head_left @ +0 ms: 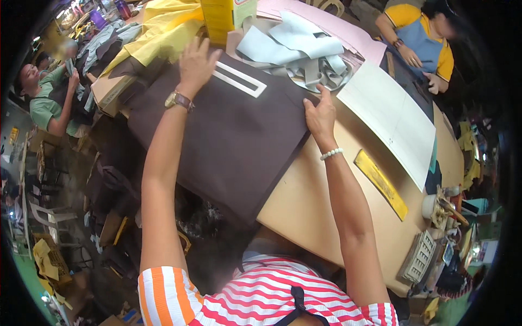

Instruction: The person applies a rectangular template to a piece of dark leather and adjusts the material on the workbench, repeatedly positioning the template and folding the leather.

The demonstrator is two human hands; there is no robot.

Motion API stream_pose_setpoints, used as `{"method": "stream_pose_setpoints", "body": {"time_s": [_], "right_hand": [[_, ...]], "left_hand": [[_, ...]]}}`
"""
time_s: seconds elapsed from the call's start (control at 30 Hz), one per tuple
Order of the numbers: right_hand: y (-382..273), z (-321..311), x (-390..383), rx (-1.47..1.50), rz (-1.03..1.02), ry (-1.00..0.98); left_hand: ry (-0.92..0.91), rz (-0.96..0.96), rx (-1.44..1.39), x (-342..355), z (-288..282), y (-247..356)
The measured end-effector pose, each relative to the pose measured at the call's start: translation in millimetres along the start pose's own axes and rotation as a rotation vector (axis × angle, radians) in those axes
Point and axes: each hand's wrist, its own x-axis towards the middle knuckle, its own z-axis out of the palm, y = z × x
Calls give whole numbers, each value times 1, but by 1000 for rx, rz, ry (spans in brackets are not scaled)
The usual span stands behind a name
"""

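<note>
A large dark brown fabric piece (228, 146) lies across the tan table, its lower part over the front edge. A white strip with a long slot (241, 80) lies on it near the far edge. My left hand (196, 68), a watch at its wrist, is at the fabric's far left beside the strip, fingers spread. My right hand (321, 114), wearing a white bead bracelet, grips the fabric's right edge, next to a heap of pale grey-blue pieces (288, 38).
Yellow fabric (147, 35), a yellow box (217, 19) and pink sheets (359, 32) lie behind. A white board (391, 119) and yellow ruler (380, 185) are to the right of the tan table (293, 195). Co-workers are at upper left (49, 98) and upper right (413, 38).
</note>
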Motion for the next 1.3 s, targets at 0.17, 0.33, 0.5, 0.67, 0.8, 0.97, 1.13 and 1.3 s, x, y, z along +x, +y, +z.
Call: {"method": "stream_pose_setpoints", "body": {"time_s": [0.17, 0.33, 0.5, 0.67, 0.8, 0.97, 1.13, 1.3], "right_hand": [[3, -11, -8, 272, 99, -118], [4, -36, -70, 568, -3, -338], [-13, -11, -76, -43, -330, -133], [-2, -26, -94, 87, -193, -35], [25, -69, -107, 323, -22, 25], [33, -99, -111, 444, 36, 31], [-20, -83, -101, 452, -73, -22], [-53, -25, -87, 318, -137, -23]], "left_hand": [[-452, -33, -48, -32, 0, 63], [-385, -34, -44, -41, 13, 56], [-350, 147, 201, -39, 42, 32], [-344, 88, 159, -41, 41, 40], [-377, -11, -1, -36, 23, 53], [-388, -38, -12, -37, 15, 57], [-396, -56, -17, -40, 14, 49], [-427, -28, 6, -37, 10, 47]]}}
